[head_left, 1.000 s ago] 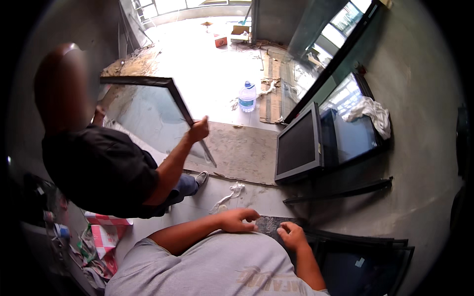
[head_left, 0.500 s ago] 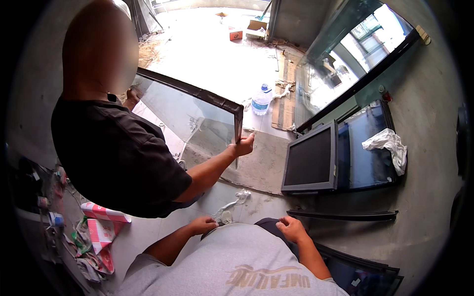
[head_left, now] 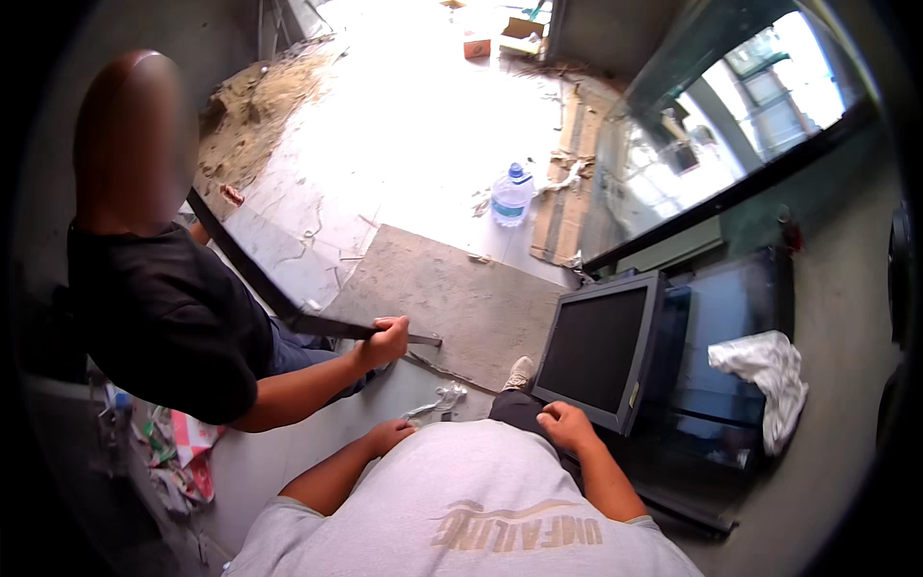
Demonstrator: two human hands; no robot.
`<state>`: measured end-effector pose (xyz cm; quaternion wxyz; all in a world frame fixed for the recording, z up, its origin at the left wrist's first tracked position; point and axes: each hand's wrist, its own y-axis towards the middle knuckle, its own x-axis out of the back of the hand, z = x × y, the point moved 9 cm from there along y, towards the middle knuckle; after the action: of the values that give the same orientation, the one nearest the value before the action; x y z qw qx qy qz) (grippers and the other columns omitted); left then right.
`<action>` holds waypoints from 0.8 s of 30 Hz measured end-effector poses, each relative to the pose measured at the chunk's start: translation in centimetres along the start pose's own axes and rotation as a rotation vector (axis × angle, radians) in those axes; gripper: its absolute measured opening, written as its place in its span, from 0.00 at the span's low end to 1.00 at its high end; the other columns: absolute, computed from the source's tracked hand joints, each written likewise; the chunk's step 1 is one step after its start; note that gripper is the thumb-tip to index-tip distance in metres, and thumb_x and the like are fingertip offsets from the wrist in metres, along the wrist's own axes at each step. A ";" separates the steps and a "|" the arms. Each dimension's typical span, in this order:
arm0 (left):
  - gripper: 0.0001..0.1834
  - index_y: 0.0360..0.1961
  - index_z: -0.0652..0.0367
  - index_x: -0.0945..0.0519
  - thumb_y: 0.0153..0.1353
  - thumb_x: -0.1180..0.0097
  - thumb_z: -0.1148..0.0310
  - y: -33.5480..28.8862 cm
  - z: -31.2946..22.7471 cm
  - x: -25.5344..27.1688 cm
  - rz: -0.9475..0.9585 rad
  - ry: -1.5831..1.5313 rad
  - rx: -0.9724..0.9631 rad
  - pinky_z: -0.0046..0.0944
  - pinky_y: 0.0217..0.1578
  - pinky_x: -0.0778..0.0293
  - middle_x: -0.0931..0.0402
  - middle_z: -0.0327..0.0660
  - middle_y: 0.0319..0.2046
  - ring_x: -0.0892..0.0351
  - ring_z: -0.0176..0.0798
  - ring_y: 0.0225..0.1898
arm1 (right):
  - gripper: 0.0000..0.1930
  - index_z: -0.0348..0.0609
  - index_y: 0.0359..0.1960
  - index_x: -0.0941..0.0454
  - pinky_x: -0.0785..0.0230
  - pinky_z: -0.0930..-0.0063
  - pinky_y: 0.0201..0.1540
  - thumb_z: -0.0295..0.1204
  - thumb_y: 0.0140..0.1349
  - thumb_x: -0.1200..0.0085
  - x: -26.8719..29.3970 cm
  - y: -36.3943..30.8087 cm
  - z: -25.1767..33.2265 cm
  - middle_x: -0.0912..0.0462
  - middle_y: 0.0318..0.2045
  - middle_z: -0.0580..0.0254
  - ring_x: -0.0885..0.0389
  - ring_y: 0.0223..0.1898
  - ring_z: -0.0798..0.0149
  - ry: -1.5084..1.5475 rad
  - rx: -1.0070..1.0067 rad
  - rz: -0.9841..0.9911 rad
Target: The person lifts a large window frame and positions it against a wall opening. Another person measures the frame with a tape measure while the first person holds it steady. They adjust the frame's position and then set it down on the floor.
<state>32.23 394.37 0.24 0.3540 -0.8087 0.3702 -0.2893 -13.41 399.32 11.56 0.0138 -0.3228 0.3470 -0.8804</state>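
Note:
My left hand (head_left: 390,437) hangs beside my waist with its fingers loosely bent and holding nothing visible; my shirt partly hides the fingertips. On the other side, my right hand (head_left: 567,425) is above my dark trouser leg, empty, its fingers slightly apart and curled. To my left a co-worker in a black shirt (head_left: 159,308) carries a dark-framed glass panel (head_left: 252,267), now seen nearly edge-on. The co-worker's near hand (head_left: 386,339) grips one corner of it; the far hand is mostly hidden. Nearest my right hand is a grey-framed dark panel (head_left: 601,348).
More dark-framed panes (head_left: 716,337) lean at the right, with a white cloth (head_left: 769,380) draped over them. A large water bottle (head_left: 511,199) stands ahead beside flattened cardboard (head_left: 560,207). A large window (head_left: 711,144) is at right; crumpled wrappings (head_left: 173,457) lie at left.
The co-worker has moved left and turned the glass panel from facing me to nearly edge-on, lowering its near corner. My view has shifted toward the panes, and my shoe now shows. My hands stay at my sides.

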 end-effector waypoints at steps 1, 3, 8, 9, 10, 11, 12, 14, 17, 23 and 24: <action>0.24 0.53 0.60 0.12 0.72 0.38 0.49 0.4 -0.7 -0.4 -0.011 -0.043 0.049 0.42 0.51 0.21 0.11 0.46 0.45 0.14 0.40 0.48 | 0.20 0.40 0.51 0.12 0.20 0.63 0.55 0.42 0.67 0.35 1.9 1.9 0.5 0.09 0.46 0.49 0.09 0.49 0.54 0.036 0.014 0.017; 0.26 0.53 0.61 0.12 0.72 0.39 0.47 0.7 -2.9 -1.6 -0.016 -0.129 0.126 0.42 0.51 0.20 0.11 0.46 0.45 0.14 0.40 0.48 | 0.19 0.40 0.50 0.12 0.20 0.63 0.54 0.41 0.67 0.35 5.9 4.5 0.3 0.09 0.45 0.50 0.09 0.48 0.54 0.112 -0.008 -0.023; 0.26 0.51 0.62 0.12 0.71 0.36 0.47 -1.7 -9.8 -0.7 -0.201 -0.245 0.120 0.43 0.51 0.20 0.11 0.45 0.46 0.14 0.39 0.48 | 0.18 0.39 0.49 0.12 0.20 0.64 0.52 0.40 0.67 0.36 10.8 9.7 -2.0 0.08 0.43 0.50 0.10 0.45 0.56 0.076 -0.012 0.044; 0.25 0.51 0.62 0.12 0.71 0.35 0.48 -2.6 -10.8 -0.3 -0.241 -0.274 0.129 0.43 0.51 0.21 0.11 0.45 0.46 0.15 0.39 0.48 | 0.18 0.38 0.49 0.12 0.20 0.64 0.52 0.40 0.67 0.36 11.3 10.7 -1.9 0.08 0.42 0.50 0.10 0.45 0.56 0.089 -0.013 0.057; 0.25 0.51 0.62 0.12 0.71 0.35 0.48 -3.0 -11.6 -0.2 -0.280 -0.308 0.134 0.43 0.51 0.21 0.11 0.45 0.46 0.15 0.38 0.47 | 0.18 0.38 0.49 0.12 0.20 0.64 0.52 0.40 0.67 0.36 11.9 11.9 -1.9 0.08 0.42 0.51 0.09 0.44 0.56 0.095 -0.014 0.066; 0.24 0.50 0.62 0.12 0.71 0.35 0.49 -3.3 -11.5 -0.1 -0.318 -0.315 0.173 0.43 0.50 0.21 0.12 0.44 0.45 0.15 0.38 0.47 | 0.18 0.38 0.48 0.12 0.19 0.64 0.51 0.40 0.67 0.36 12.2 12.9 -1.7 0.08 0.41 0.51 0.09 0.44 0.56 0.101 -0.015 0.077; 0.24 0.50 0.62 0.12 0.71 0.35 0.49 -3.8 -11.2 0.1 -0.356 -0.322 0.214 0.43 0.50 0.21 0.12 0.44 0.44 0.15 0.38 0.46 | 0.18 0.37 0.48 0.12 0.19 0.63 0.51 0.40 0.67 0.36 12.2 13.8 -1.2 0.08 0.40 0.50 0.09 0.44 0.56 0.117 0.006 0.085; 0.24 0.49 0.62 0.12 0.71 0.35 0.49 -3.9 -10.2 0.2 -0.394 -0.349 0.293 0.42 0.49 0.21 0.12 0.44 0.42 0.16 0.37 0.44 | 0.18 0.37 0.48 0.12 0.19 0.63 0.51 0.40 0.67 0.36 12.2 16.0 -0.3 0.08 0.40 0.51 0.09 0.44 0.56 0.087 0.022 0.126; 0.25 0.48 0.63 0.12 0.70 0.34 0.48 -4.0 -9.3 0.2 -0.404 -0.403 0.387 0.42 0.46 0.21 0.13 0.43 0.39 0.16 0.36 0.41 | 0.18 0.38 0.48 0.12 0.19 0.64 0.50 0.40 0.67 0.36 12.2 18.3 3.1 0.08 0.41 0.51 0.09 0.44 0.56 -0.003 0.076 0.182; 0.26 0.47 0.63 0.12 0.69 0.33 0.46 -1.0 -8.5 -0.1 -0.420 -0.568 0.399 0.41 0.44 0.21 0.13 0.42 0.38 0.16 0.35 0.38 | 0.18 0.39 0.48 0.12 0.19 0.64 0.50 0.41 0.67 0.36 13.4 23.7 10.4 0.09 0.42 0.51 0.10 0.45 0.57 -0.124 0.146 0.248; 0.26 0.47 0.63 0.12 0.69 0.33 0.47 -0.4 -7.9 0.0 -0.429 -0.571 0.416 0.41 0.44 0.21 0.13 0.42 0.38 0.16 0.35 0.38 | 0.18 0.39 0.48 0.12 0.20 0.63 0.51 0.42 0.67 0.37 13.9 24.0 11.8 0.09 0.43 0.51 0.10 0.45 0.56 -0.157 0.146 0.255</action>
<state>26.62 391.73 5.19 0.5300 -0.8265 0.0137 -0.1895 -22.34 370.55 10.97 0.1758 -0.3421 0.3180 -0.8665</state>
